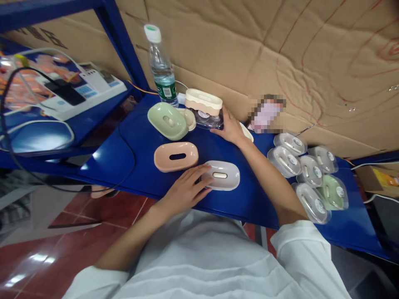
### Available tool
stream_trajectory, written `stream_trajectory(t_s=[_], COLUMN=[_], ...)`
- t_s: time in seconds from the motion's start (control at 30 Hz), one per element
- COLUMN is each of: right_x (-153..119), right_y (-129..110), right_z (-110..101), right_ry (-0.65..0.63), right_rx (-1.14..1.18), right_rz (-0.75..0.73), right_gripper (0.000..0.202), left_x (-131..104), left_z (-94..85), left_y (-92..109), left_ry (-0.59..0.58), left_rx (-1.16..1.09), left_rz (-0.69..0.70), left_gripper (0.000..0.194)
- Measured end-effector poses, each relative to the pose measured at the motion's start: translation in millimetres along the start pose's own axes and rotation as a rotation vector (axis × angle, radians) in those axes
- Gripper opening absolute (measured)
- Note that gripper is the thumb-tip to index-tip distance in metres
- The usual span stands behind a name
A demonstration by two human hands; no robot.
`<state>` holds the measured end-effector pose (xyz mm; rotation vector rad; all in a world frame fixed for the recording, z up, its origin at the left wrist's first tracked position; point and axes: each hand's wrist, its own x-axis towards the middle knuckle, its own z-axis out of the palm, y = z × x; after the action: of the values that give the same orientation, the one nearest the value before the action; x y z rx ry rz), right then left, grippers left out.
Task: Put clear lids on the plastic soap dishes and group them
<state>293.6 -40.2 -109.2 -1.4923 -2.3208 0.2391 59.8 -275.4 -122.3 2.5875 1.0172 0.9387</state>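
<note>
Brown cardboard wall [224,45], blue post [117,41]; glossy red floor tiles [68,241] reflecting light.

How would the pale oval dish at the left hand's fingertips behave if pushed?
The pale oval dish is probably stiff, given its smooth, even rim. Its shiny surface may be slippery. Low and wide, it seems unlikely to tip.

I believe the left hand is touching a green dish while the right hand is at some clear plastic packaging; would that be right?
The colour is wrong: the left hand is touching a whitish dish, not a green one, as the head view shows. The right hand is indeed at some clear plastic packaging.
</note>
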Motion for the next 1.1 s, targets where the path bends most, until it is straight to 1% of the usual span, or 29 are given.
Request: stream_trajectory(t_s=[0.1,0.17,0.27,0.3,0.37,0.43,0.5,0.57,0.6,0.63,0.7,0.8,0.87,0.97,1.1], right_x=[3.2,3.0,1.2,-0.1,-5.2,-16.1,-35.4,-63.9,-81.2,-100.0,-139.7,-192.6,-215.9,-230.1,-228.5], right_y=[-4.7,-7.8,-10.9,-11.6,-12.8,-15.4,-20.3,-27.5,-31.5,-35.5,-42.5,-48.5,-49.6,-49.3,-50.0], right_z=[-1.0,-9.7,-35.9,-47.5,-73.2,-99.6,-122.5,-137.8,-141.3,-141.6,-133.1,-105.0,-84.5,-61.8,-48.1], right_ry=[-0.021,-0.033,-0.04,-0.037,-0.036,-0.048,-0.063,-0.054,-0.039,-0.018,0.032,0.07,0.06,0.013,-0.033], right_rx=[0.007,-0.003,-0.03,-0.043,-0.067,-0.078,-0.066,-0.04,-0.024,-0.008,0.032,0.097,0.107,0.082,0.073], right_rz=[0.001,-0.008,-0.017,-0.008,0.02,0.04,0.04,0.026,0.013,-0.003,-0.042,-0.084,-0.121,-0.185,-0.224], right_gripper=[0.097,0.086,0.07,0.068,0.071,0.076,0.075,0.07,0.068,0.067,0.067,0.069,0.069,0.069,0.068], left_x=[-0.7,-1.1,-1.6,-1.7,-2.0,-2.5,-3.6,-5.3,-6.1,-6.9,-8.1,-8.2,-7.5,-6.6,-7.8], left_z=[-0.8,-1.3,-1.2,-1.0,-0.5,0.0,0.3,0.6,0.8,1.0,1.2,1.0,0.6,0.1,1.5], left_y=[-0.8,-1.4,-2.7,-3.0,-3.5,-3.6,-3.4,-3.1,-2.9,-2.6,-2.1,-2.0,-2.4,-3.3,-4.6], left_ry=[-0.002,-0.007,-0.004,-0.001,0.005,0.014,0.028,0.033,0.034,0.037,0.044,0.045,0.042,0.044,0.048], left_rx=[0.001,-0.004,-0.021,-0.029,-0.042,-0.051,-0.058,-0.057,-0.052,-0.046,-0.044,-0.085,-0.116,-0.143,-0.144], left_rz=[0.004,0.002,0.002,0.004,0.006,-0.001,-0.004,-0.009,-0.019,-0.037,-0.089,-0.156,-0.181,-0.204,-0.218], left_gripper=[0.027,0.027,0.028,0.027,0.025,0.023,0.021,0.02,0.021,0.024,0.035,0.056,0.066,0.071,0.067])
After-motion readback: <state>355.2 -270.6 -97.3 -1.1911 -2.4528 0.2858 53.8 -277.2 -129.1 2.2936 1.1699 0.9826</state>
